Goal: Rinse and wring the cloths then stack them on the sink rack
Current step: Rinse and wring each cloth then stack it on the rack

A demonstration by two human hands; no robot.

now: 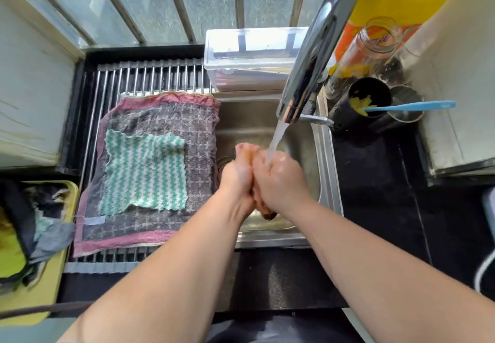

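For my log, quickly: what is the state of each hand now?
Left hand: closed, grips the orange cloth.
Right hand: closed, grips the same cloth.

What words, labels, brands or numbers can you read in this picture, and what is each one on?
No text can be read for certain.
Coloured print at the jar: too blurred to read.
Towel tag: too small to tell whether it carries any text.
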